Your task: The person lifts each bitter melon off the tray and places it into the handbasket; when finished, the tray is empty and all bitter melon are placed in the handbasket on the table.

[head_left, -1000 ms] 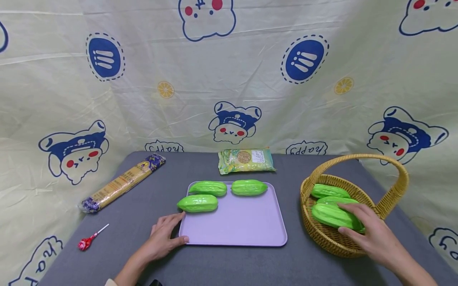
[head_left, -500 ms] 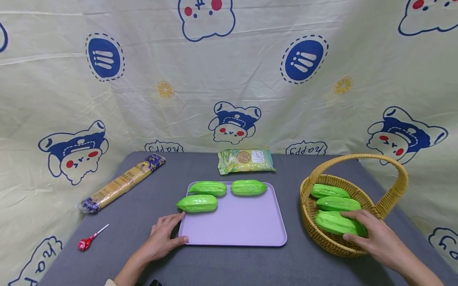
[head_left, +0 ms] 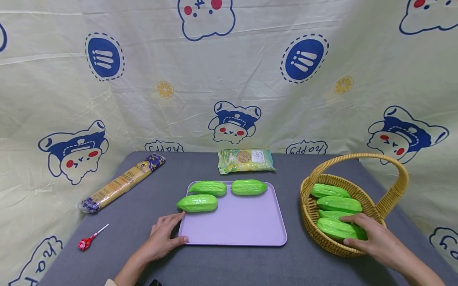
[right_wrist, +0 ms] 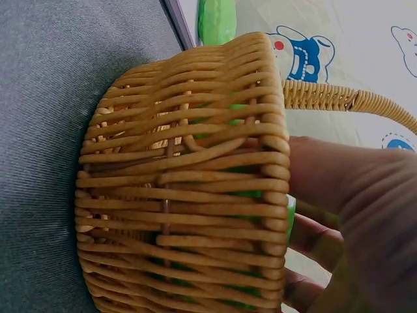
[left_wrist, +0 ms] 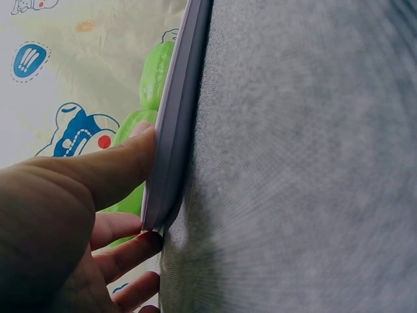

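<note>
In the head view my right hand (head_left: 373, 237) reaches into the wicker basket (head_left: 330, 247), its thumb and fingers around the nearest green bitter melon (head_left: 338, 228). Behind that one lie more bitter melons (head_left: 338, 203) in a row. The basket wall hides most of the melons in the right wrist view, where the thumb (right_wrist: 326, 166) passes over the rim. My left hand (head_left: 162, 236) holds the front left corner of the lilac tray (head_left: 243, 226). In the left wrist view its thumb (left_wrist: 124, 166) lies on the tray's edge. Three bitter melons (head_left: 198, 203) sit along the tray's back and left.
A long noodle packet (head_left: 121, 182) lies at the left of the grey table (head_left: 297, 270). In front of it is a red lollipop (head_left: 86, 243). A green and yellow bag (head_left: 247, 161) rests behind the tray. The basket's handle (head_left: 361, 157) arches over its far side.
My right hand has shifted the held bitter melon toward the front of the basket, uncovering the melons behind it. My left hand and the tray have stayed put.
</note>
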The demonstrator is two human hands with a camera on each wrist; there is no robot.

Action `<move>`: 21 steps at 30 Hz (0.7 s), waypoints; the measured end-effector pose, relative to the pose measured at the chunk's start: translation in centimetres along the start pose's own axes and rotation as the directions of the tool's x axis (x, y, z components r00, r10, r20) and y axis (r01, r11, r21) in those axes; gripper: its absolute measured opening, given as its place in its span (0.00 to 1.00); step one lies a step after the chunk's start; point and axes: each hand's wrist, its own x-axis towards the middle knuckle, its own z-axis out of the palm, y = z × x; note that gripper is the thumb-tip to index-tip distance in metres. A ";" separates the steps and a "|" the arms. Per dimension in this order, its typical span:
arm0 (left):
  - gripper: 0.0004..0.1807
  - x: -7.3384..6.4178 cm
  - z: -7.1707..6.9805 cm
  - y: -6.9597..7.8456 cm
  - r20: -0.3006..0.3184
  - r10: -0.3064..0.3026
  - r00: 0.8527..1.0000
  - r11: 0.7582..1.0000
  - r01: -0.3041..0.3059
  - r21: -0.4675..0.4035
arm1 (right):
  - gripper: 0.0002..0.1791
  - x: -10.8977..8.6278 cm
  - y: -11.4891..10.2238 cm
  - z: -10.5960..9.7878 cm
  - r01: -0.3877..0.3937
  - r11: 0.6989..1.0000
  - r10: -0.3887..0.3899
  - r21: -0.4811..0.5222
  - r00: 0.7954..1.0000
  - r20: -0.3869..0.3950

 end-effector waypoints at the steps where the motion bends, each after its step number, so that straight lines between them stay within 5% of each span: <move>1: 0.39 0.0 0.0 0.0 0.001 -0.001 1.000 1.000 0.001 0.001 | 0.30 0.1 0.1 0.0 0.002 1.000 -0.002 -0.006 1.000 0.004; 21: 0.39 0.0 0.0 0.0 -0.002 0.005 1.000 1.000 -0.005 -0.005 | 0.30 0.6 0.9 0.1 0.017 1.000 -0.018 0.011 0.996 0.082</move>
